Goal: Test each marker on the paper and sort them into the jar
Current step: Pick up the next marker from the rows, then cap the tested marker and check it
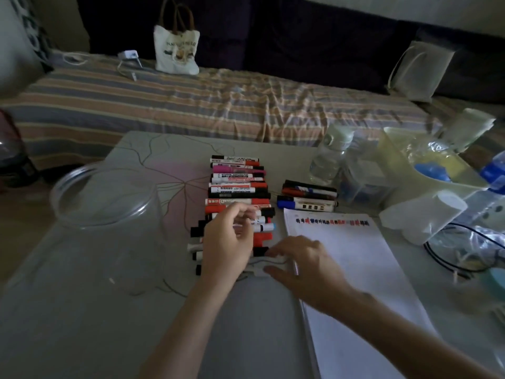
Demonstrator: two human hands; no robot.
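Dim bedside table (82, 310): markers (237, 192) lie in a stacked row, long axes running left to right, directly under and ahead of both hands. Left hand (228, 242) hovers over the row, fingers loosely curled; whether it pinches one, I cannot tell. Right hand (303, 265) reaches the nearest marker's cap, fingers relaxed. Jar (106, 214) stands left, paper (355, 269) right.

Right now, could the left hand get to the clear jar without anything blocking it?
Probably yes. The left hand hovers over the marker row, and the clear jar stands to its left with only bare table between them. Nothing shows in that gap.
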